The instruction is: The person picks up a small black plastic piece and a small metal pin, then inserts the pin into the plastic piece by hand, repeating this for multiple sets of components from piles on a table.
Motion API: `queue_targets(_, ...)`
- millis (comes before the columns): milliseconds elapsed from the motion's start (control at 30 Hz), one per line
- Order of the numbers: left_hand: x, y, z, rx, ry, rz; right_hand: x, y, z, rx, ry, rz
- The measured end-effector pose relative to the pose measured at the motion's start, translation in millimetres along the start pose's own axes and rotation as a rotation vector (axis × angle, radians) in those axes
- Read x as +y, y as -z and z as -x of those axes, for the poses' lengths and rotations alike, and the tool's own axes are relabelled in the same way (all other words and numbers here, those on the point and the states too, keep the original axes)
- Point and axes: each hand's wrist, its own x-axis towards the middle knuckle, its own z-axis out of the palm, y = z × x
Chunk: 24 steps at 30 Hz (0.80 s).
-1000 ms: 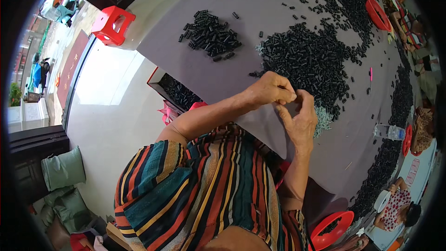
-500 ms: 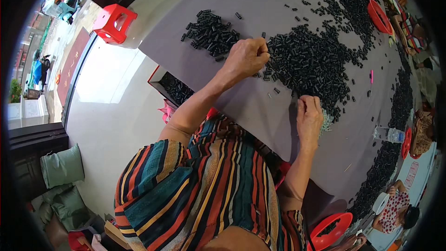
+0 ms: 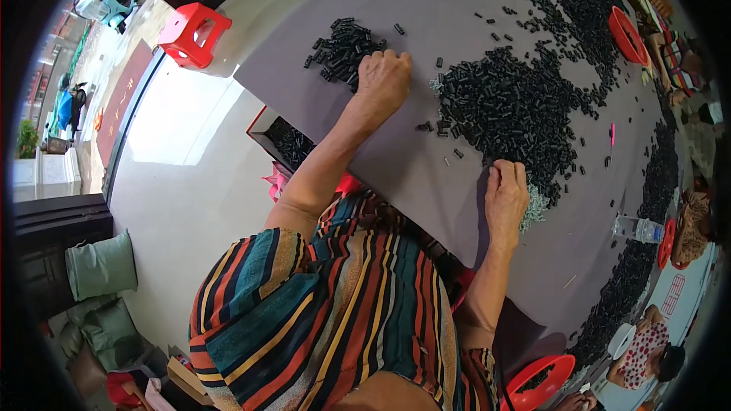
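Note:
My left hand (image 3: 384, 80) is closed with its fingers bent downward at the right edge of a small pile of short black ridged cylinders (image 3: 339, 49). Whatever its fingertips hold, if anything, is hidden beneath them. My right hand (image 3: 506, 194) rests with thumb and fingers pressed together at the near edge of a much larger heap of the same black pieces (image 3: 510, 103). I cannot make out what lies in that pinch. Beside the right hand is a patch of thin pale green pins (image 3: 535, 208). A few loose cylinders (image 3: 442, 128) lie between the two piles.
The grey table (image 3: 415, 183) also bears a plastic bottle (image 3: 638, 228), a pink stick-like tool (image 3: 612, 135) and red baskets (image 3: 627, 36). Under its left edge stands an open box of black pieces (image 3: 285, 143). A red stool (image 3: 194, 35) is at left; another person (image 3: 643, 346) sits at lower right.
My left hand has moved left from the edge of the large heap to the small pile. The right hand stays in nearly the same place.

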Motion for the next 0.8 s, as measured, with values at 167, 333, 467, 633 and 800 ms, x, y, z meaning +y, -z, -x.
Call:
queue_targets(167,11.4,0.3,3.2,0.088,-0.127,0.188,0.1,-0.4,-1.3,0.014,-0.079,0.018)
queue_targets(333,39.4,-5.6,11.5,-0.115,-0.363,0.393,0.8,0.5,-1.0,-0.024,-0.087,0.075)
queue_targets(467,53.2,-24.5,23.9,-0.121,-0.404,0.292,-5.1,7.5,1.4,-0.079,-0.097,0.125)
queue_targets(633,56.7,-23.9,26.6,-0.225,-0.431,0.372,-0.3,6.0,6.6,-0.085,-0.103,0.135)
queue_targets(800,61.7,-22.8,27.1,-0.285,-0.453,0.505,1.7,5.2,6.8,-0.067,-0.094,0.128)
